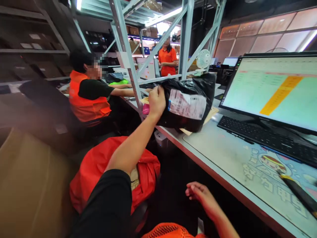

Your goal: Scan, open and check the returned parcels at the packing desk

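Far left, a large tan cardboard box (27,188), flat-sided and blurred. Next, a bright red bag (96,165) of soft, creased fabric, slumped and rounded, with something tan in its mouth. Beyond it, a seated co-worker (90,105) in an orange vest over dark sleeves. Then a perforated metal post (126,53), straight-edged and leaning. Near the middle, the package (189,86): glossy black plastic, wrinkled, roughly rectangular, with a white printed label (187,104) across its side. Held above the near edge of the pale table (215,168), left of the keyboard (262,140); contact with the tabletop impossible to tell. Farther right, a flat, lit monitor (274,86) and a smooth mat (274,163) printed with a cartoon figure. At the right edge, a slim black-and-yellow tool (298,195).

As for grip: left hand (156,100) clenched on the package's left end, fingers bunched into the plastic. Right hand (199,195) lower down, near the table's edge, fingers loosely curled, thumb close to them, grasping nothing visible.
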### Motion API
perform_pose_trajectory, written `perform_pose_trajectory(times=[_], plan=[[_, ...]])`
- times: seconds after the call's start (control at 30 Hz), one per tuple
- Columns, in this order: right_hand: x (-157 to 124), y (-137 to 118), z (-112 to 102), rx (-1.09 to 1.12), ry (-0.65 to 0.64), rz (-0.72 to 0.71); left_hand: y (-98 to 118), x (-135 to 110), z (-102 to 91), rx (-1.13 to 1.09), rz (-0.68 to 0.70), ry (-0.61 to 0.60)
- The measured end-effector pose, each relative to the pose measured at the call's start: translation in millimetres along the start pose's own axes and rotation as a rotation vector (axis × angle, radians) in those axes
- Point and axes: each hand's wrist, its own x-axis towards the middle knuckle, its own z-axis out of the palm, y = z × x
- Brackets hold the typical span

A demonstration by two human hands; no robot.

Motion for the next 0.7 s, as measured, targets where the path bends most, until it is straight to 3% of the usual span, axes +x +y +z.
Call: perform_pose_trajectory(times=[0.07,0.13,0.27,0.33,0.43,0.53,0.6,0.7], plan=[[-36,-41,-12,-0.066,0.054,-0.139,11,-41,20.0,-0.110,-0.064,-0.181],[-74,-84,-20,-0.164,0.250,-0.358,21,-84,45.2,-0.229,-0.122,-0.364],[-128,-162,-39,-0.315,0.955,-0.878,50,-164,96.8,-0.247,-0.168,-0.695],[-134,-191,-54,-0.531,1.153,-1.068,70,-198,114.5,-0.117,-0.186,-0.874],[-115,-213,-79,-0.912,1.123,-1.082,97,-241,121.8,0.040,-0.151,-0.961],[-79,-206,-104,-1.106,0.859,-0.892,111,-273,111.7,0.059,0.156,-0.863],[-58,-190,-121,-1.175,0.696,-0.746,112,-289,103.6,0.037,0.317,-0.980],[-40,-162,-148,-1.279,0.669,-0.635,103,-304,94.6,0.037,0.285,-1.241]])
